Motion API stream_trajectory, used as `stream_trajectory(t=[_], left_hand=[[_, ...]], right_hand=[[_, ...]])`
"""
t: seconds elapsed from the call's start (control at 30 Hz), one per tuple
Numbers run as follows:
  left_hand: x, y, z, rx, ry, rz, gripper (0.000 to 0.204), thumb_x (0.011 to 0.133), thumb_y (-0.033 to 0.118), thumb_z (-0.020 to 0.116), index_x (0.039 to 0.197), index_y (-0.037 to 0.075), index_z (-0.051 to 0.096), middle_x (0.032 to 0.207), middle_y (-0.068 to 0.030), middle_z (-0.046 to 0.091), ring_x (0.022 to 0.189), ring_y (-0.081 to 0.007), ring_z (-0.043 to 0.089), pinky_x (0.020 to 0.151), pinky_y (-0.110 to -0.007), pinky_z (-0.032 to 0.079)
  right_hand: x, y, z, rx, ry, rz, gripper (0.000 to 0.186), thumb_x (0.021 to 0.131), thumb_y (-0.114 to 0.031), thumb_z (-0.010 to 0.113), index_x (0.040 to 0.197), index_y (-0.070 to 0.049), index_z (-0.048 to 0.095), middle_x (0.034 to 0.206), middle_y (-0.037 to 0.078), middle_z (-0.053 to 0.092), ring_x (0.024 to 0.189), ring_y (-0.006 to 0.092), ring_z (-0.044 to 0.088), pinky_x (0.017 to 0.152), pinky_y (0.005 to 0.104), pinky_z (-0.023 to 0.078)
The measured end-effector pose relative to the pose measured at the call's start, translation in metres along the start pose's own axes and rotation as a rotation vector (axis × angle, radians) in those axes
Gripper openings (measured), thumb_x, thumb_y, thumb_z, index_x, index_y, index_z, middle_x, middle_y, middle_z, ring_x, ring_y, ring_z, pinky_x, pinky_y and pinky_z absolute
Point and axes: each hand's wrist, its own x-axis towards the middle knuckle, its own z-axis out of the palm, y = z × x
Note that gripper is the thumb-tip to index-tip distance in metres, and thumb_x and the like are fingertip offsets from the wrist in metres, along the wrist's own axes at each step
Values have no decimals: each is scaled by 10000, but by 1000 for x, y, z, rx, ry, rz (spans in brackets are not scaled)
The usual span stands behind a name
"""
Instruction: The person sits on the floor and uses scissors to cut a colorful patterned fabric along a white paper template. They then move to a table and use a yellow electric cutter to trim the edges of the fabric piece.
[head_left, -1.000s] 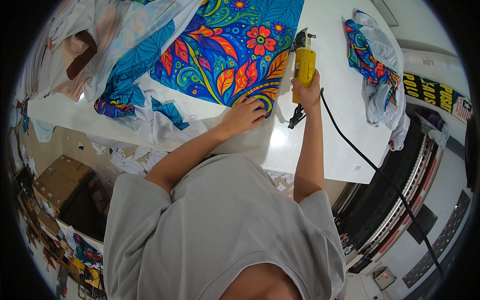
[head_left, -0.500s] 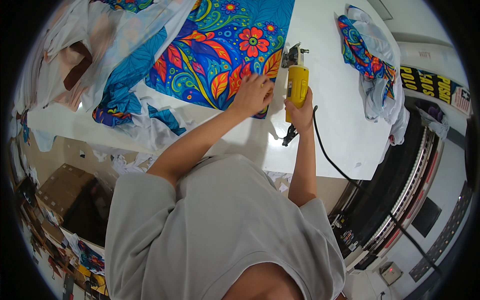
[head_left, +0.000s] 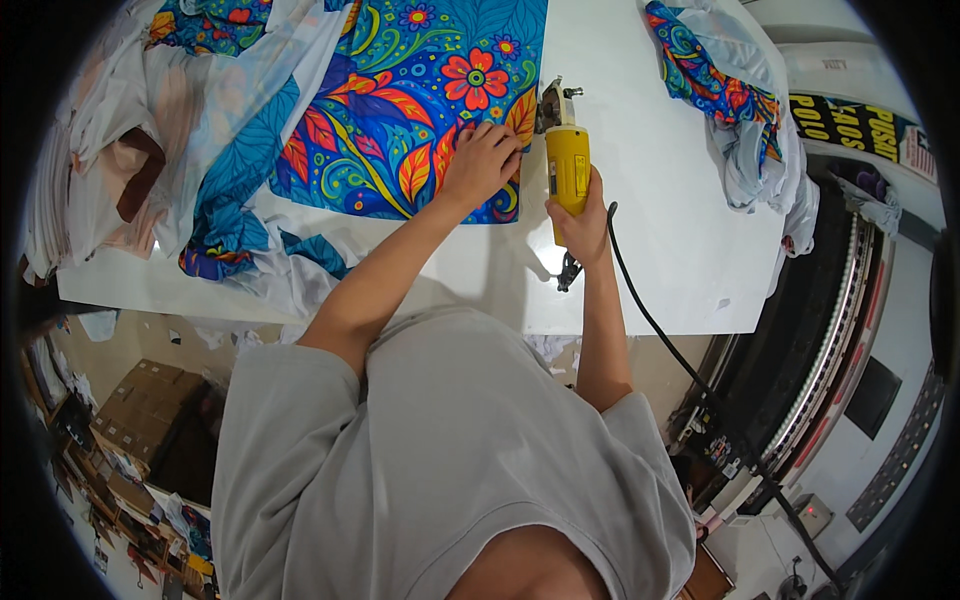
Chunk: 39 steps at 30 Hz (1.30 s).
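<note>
Bright floral fabric (head_left: 390, 120), mostly blue with red and orange flowers and leaves, lies flat on the white table (head_left: 640, 270). My left hand (head_left: 483, 165) rests on its near right part, palm down, fingers a little bent and spread over the cloth. In my right hand (head_left: 585, 215) is a yellow handheld electric fabric cutter (head_left: 568, 165), gripped round its body. Its metal head (head_left: 556, 105) points away from me, close beside the fabric's right edge. Whether the blade touches the cloth, I cannot tell.
A black power cord (head_left: 650, 310) trails from the cutter to the lower right. Crumpled white and floral cloth (head_left: 735, 110) hangs over the table's right side. More white and teal cloth (head_left: 235, 190) is heaped at left. A cardboard box (head_left: 150, 410) stands on the floor.
The whole view has shifted, so table, fabric and cutter appear further left. My left hand has slid slightly farther up the fabric. The cutter keeps about the same place beside the edge.
</note>
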Motion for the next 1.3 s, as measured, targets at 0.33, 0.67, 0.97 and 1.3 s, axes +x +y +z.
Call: stream_trajectory(t=[0.33,0.67,0.97,1.3], left_hand=[[0,-2,-1,-26,-17,-3,175,847,174,689,1006,102,677,1066,-18,616,1055,-238,561,873,-419,420],[0,-2,-1,-56,-34,-14,193,839,177,696,1016,103,673,1075,-18,610,1065,-237,553,883,-429,415],[-1,-3,0,-58,-47,-32,195,807,147,707,994,118,664,1062,-10,599,1069,-239,550,939,-455,405],[-1,-2,-2,-70,-78,-50,300,727,95,728,1016,134,659,1073,-7,588,1097,-239,536,971,-462,395]], right_hand=[[21,2,0,-36,-10,-42,747,791,-26,701,1426,38,315,1119,139,599,975,203,621,842,315,532],[30,-1,0,-38,-18,-42,746,790,-40,705,1425,30,320,1124,136,599,964,203,619,826,311,530],[37,-12,1,20,-38,-7,668,775,21,653,1376,8,363,1164,138,580,1038,214,599,862,329,514],[53,-7,-1,-19,-20,11,674,785,-1,663,1387,-4,359,1147,149,608,1016,224,630,842,333,531]])
